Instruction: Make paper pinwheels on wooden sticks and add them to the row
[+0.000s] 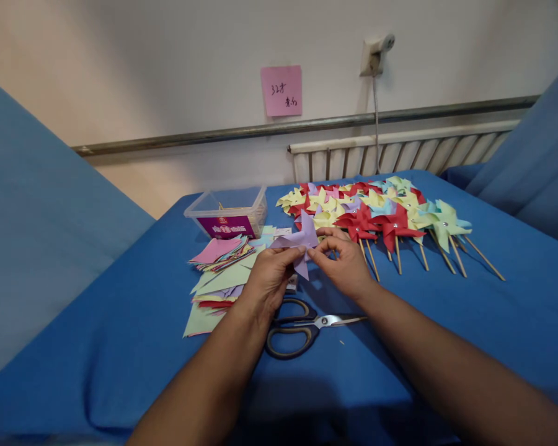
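Observation:
A purple paper pinwheel (307,232) is held up between both hands above the blue-covered table. My left hand (272,272) pinches it near the centre from the left. Closed at the pinwheel's middle, the thumb and fingers of my right hand (341,257) grip it from the right. Whether a pin or stick sits under the fingers is hidden. Just below the hands lies a pair of scissors (302,326) with dark handles, blades pointing right. To the left are stacks of coloured paper squares (218,251) and green paper sheets (225,282).
Several finished pinwheels (395,226) on wooden sticks are heaped at the back right of the table (134,334). A clear plastic box (227,210) with thin sticks stands at the back left. Behind are a wall pipe (242,132), a radiator (400,145) and a pink note (281,91).

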A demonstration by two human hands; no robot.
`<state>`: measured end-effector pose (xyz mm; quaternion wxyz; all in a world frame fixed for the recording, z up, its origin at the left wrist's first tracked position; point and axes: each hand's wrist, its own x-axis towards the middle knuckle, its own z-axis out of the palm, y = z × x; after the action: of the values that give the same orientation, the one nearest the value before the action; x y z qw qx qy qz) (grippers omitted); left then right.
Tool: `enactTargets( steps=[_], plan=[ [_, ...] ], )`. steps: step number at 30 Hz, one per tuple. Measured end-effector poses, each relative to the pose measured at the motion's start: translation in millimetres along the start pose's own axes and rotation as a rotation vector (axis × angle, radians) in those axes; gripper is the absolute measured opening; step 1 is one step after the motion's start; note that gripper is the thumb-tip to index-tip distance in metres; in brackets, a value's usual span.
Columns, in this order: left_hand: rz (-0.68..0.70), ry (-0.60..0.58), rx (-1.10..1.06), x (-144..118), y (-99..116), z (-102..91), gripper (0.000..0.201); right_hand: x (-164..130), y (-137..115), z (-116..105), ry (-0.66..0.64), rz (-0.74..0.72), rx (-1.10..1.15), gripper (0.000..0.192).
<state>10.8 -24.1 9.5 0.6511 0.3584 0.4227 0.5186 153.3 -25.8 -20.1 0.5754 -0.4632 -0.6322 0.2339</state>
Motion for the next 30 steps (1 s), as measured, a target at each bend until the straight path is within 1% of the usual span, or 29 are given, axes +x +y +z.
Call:
enactTargets(
  steps=[8,11,13,16,19,21,23,26,30],
  plan=[
    [-0.006,0.04,0.058,0.6,-0.4,-0.6,0.023,-0.3,-1.4,0.6,-0.007,0.012,0.005,0.021],
    [0.003,0.057,0.079,0.3,0.4,-1.0,0.019,-1.1,-3.5,0.2,-0.013,0.042,0.079,0.022],
    [0.011,0.046,0.082,-0.2,1.9,-1.3,0.018,-0.6,-3.6,-0.5,-0.012,0.108,0.184,0.024],
    [0.004,0.033,0.088,-1.2,4.6,-1.7,0.018,2.2,-1.8,-0.9,-0.01,0.261,0.415,0.026],
    [-0.056,0.0,0.158,-2.2,5.7,-2.3,0.02,4.9,-0.8,-0.1,-0.082,0.395,0.632,0.039],
    [-0.087,-0.04,0.205,-2.2,5.1,-2.6,0.022,5.6,-1.4,0.8,-0.141,0.439,0.694,0.044],
    [-0.081,-0.051,0.231,-1.7,3.6,-2.7,0.024,5.6,-2.2,1.7,-0.16,0.454,0.7,0.044],
    [-0.048,-0.024,0.268,-0.8,1.9,-2.0,0.025,5.7,-2.4,3.0,-0.134,0.448,0.69,0.042],
    [0.022,-0.015,0.289,-0.9,2.9,0.0,0.033,5.7,-1.1,6.0,-0.085,0.401,0.659,0.037]
  ],
)
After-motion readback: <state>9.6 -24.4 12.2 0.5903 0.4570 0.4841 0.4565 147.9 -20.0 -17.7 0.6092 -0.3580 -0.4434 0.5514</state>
